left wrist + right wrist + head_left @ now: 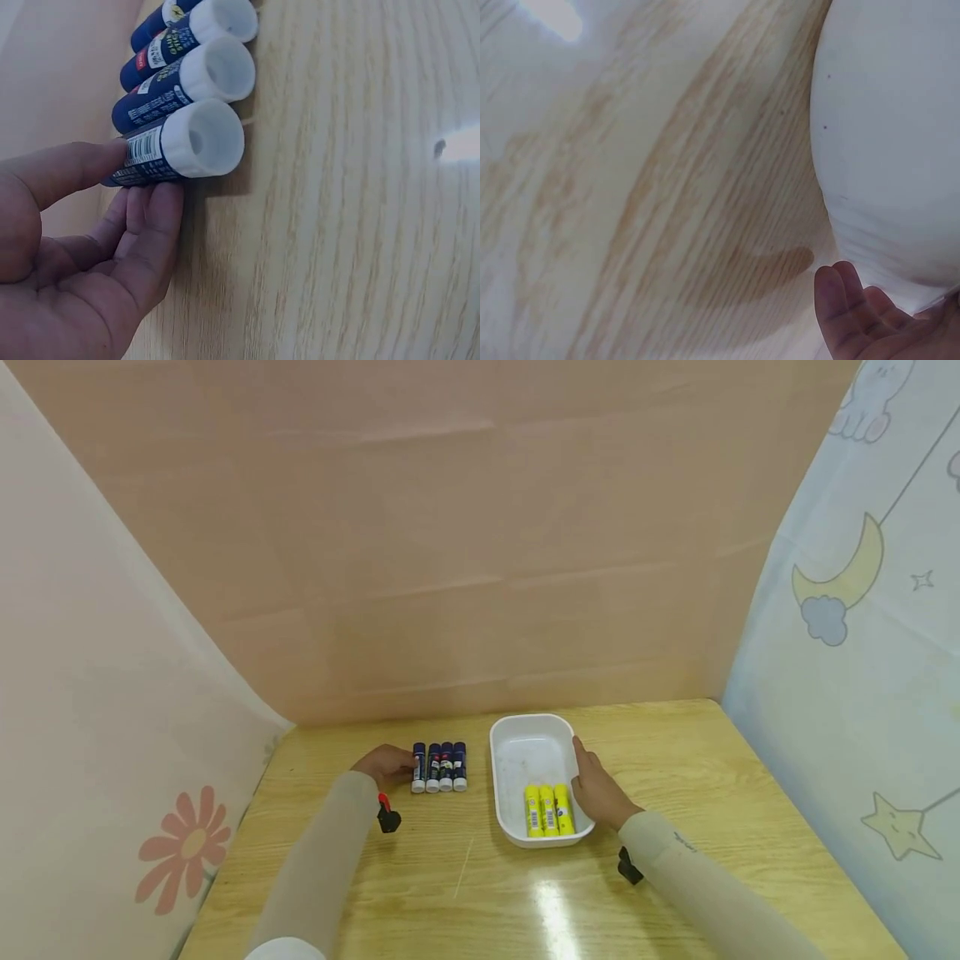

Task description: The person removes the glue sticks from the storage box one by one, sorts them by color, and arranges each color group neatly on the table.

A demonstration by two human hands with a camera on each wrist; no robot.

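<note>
Several dark blue glue sticks with white ends stand side by side in a row on the wooden table. My left hand [386, 762] pinches the leftmost glue stick [418, 768]; in the left wrist view the thumb lies on its barcode label and the fingertips are against its other side. To the right is a white tray [495, 777] holding three yellow glue sticks [549, 810] at its near end. My right hand [602, 793] grips the tray's right wall, thumb at the rim, fingers along the outside. The right wrist view shows fingertips [844, 292] beside the tray's outer wall.
The wooden table [435, 893] has a brown backdrop [480, 568] behind it. Printed cloth walls stand at the left [112, 693] and right [847, 693]. The tray is a short gap to the right of the blue glue sticks.
</note>
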